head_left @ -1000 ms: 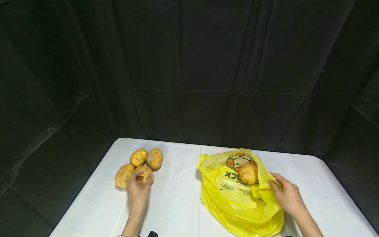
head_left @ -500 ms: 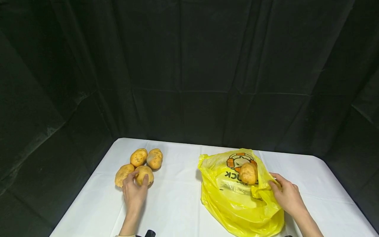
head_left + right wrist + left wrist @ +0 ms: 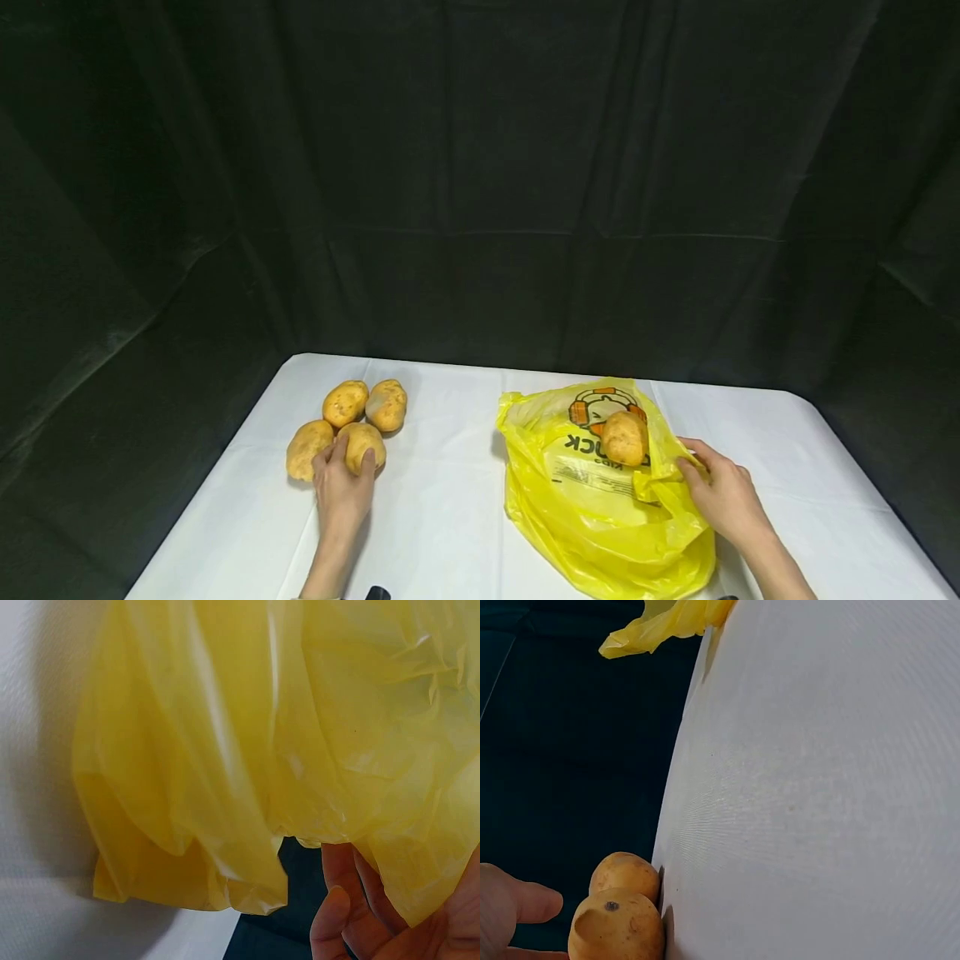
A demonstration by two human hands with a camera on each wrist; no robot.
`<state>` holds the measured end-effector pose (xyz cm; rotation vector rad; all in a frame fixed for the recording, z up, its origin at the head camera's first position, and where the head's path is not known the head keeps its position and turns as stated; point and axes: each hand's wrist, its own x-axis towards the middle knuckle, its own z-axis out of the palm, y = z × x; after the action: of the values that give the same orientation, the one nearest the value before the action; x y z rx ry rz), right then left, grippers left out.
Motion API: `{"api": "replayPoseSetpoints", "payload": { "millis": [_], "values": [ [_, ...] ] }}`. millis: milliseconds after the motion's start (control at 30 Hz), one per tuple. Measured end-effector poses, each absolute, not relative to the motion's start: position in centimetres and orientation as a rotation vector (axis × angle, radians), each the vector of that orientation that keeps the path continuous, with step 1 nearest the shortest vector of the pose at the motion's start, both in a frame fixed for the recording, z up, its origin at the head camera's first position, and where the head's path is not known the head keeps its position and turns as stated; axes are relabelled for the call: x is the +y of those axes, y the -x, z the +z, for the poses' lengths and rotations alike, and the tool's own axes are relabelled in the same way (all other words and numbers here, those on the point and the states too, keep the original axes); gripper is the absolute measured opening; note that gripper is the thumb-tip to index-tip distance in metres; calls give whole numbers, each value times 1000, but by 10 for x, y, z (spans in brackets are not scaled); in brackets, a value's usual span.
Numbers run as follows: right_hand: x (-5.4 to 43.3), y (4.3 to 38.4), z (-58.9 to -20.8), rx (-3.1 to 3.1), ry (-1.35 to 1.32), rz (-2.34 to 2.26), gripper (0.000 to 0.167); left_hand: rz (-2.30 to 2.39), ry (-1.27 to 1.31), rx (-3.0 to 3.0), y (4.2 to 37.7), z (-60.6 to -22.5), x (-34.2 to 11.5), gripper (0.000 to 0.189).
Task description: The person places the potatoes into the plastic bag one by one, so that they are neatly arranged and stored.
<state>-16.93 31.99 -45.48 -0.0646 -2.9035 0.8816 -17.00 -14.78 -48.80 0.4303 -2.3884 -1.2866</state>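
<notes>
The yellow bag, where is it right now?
In the head view, the yellow bag lies toward the right of the white table, with the right hand holding its right edge and four potatoes over to its left.

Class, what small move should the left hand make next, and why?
Probably close its fingers around the near-right potato: the left wrist view shows the thumb apart from the potatoes, while the right hand already holds the yellow plastic bag.
</notes>
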Motion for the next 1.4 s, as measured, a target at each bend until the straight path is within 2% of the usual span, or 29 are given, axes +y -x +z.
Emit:
{"api": "replayPoseSetpoints", "payload": {
  "millis": [933,1400],
  "values": [
    [320,173,-451,-2907,83,912,37,-1332,-385,-2319,180,-495,-136,38],
    [320,168,-454,-2888,74,907,35,-1394,-439,-2306,178,-500,-138,66]
  ]
}}
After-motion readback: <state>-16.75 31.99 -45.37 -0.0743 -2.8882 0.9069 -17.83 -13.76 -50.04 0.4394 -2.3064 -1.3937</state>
